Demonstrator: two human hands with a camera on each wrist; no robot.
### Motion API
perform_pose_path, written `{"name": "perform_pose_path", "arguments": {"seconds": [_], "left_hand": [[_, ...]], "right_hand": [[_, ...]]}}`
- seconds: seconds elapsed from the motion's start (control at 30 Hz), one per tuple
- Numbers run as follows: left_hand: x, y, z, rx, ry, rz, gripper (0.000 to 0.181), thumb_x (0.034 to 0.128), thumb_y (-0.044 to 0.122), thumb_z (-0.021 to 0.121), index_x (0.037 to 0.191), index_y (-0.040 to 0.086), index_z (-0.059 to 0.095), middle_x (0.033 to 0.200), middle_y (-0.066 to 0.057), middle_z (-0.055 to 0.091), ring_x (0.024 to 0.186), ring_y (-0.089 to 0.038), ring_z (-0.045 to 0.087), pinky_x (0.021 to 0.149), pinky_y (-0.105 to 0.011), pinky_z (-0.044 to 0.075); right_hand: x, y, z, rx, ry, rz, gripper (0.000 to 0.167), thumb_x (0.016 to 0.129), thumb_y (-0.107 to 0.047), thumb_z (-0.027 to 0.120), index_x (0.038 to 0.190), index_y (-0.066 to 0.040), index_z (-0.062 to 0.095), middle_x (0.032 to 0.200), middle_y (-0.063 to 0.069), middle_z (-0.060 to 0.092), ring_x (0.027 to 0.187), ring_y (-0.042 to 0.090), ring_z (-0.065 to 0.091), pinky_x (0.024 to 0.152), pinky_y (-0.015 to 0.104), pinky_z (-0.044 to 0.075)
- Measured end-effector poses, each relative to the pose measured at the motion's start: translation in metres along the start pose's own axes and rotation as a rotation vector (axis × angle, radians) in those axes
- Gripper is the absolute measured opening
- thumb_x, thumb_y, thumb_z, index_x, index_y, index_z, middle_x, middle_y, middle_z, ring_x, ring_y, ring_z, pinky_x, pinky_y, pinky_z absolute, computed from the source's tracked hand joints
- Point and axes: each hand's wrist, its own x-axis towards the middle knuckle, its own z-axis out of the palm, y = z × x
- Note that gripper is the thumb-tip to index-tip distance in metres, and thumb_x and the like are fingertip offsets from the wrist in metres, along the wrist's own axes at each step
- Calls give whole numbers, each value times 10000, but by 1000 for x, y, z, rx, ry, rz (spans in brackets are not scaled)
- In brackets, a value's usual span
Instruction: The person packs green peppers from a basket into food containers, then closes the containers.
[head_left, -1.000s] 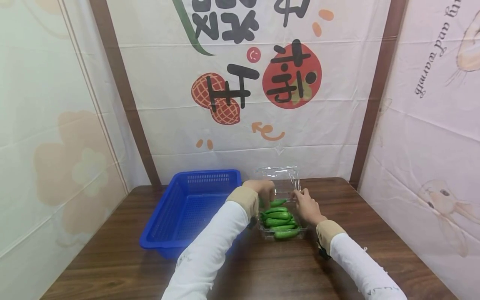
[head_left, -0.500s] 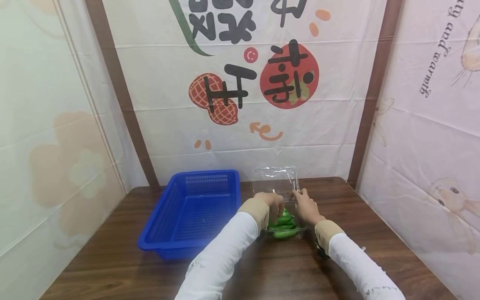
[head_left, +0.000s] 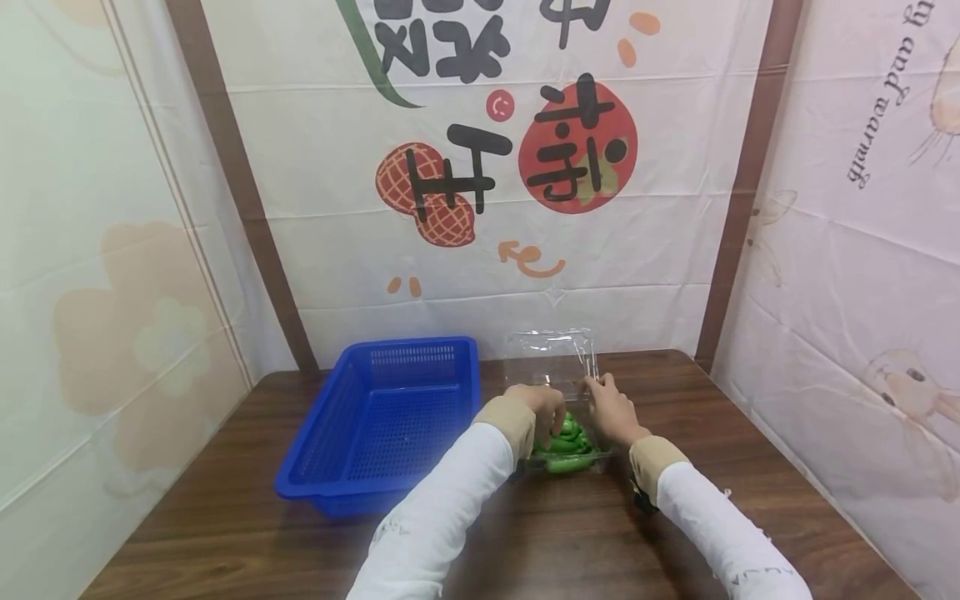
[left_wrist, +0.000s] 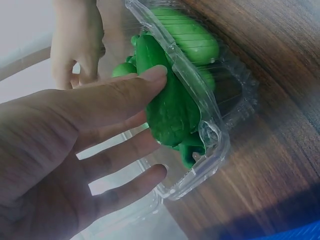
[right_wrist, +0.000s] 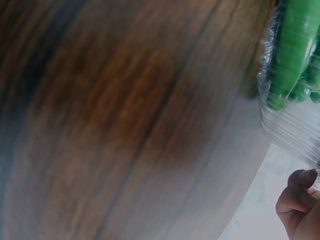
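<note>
In the head view an uncovered clear plastic box (head_left: 604,457) holds several green peppers (head_left: 572,443), its see-through lid (head_left: 546,357) standing up at the back. My left hand (head_left: 542,407) reaches down into the box from the left. Up close in the left wrist view, its thumb lies on a dark green pepper (left_wrist: 162,112) and its fingers reach behind, pinching it; the fingertips are partly hidden. My right hand (head_left: 617,414) is at the box's right back edge. In the right wrist view its thumb and finger (right_wrist: 303,179) are bent together at the plastic rim, gripping it.
To the left of the box stands a blue plastic basket (head_left: 300,490) with slotted walls and nothing visible inside. Both rest on a brown wooden table (head_left: 570,542). A printed cloth (head_left: 337,258) hangs behind, with more cloth at both sides.
My left hand has moved right and toward me, from the box's back left to over the peppers, and now covers part of them. My right hand has stayed at the box's edge.
</note>
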Motion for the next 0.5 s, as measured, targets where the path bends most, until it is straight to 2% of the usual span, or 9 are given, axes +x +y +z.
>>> {"name": "perform_pose_path", "arguments": {"seconds": [0.07, 0.17, 0.37, 0.5], "left_hand": [[0, -2, -2, -5, -11, 7, 256, 743, 133, 866, 971, 173, 756, 867, 93, 633, 799, -103, 574, 700, -276, 498], [-1, -8, -8, -34, 8, -6, 275, 735, 138, 868, 982, 160, 750, 878, 81, 652, 810, -115, 594, 719, -288, 504], [-1, -29, -21, -48, 149, -35, 154, 776, 53, 777, 866, 158, 710, 859, 41, 639, 779, -151, 579, 675, -302, 499], [1, -49, -19, -34, 223, -63, 125, 776, 70, 768, 810, 150, 677, 812, 33, 622, 749, -164, 569, 670, -326, 492]], "right_hand": [[0, 0, 1, 2, 7, -5, 193, 966, -24, 532, 1116, -127, 595, 1057, 153, 475, 625, 309, 559, 573, 487, 483], [0, -1, 2, 12, 20, -13, 203, 958, -18, 542, 1125, -121, 592, 1056, 157, 481, 633, 321, 567, 568, 486, 485], [1, 1, 0, 16, 37, 17, 226, 985, -49, 487, 1194, -117, 537, 1051, 155, 489, 611, 304, 551, 557, 476, 469], [1, 2, -2, -1, 44, 21, 221, 999, -74, 487, 1216, -102, 513, 1058, 164, 493, 627, 328, 564, 569, 497, 474]]}}
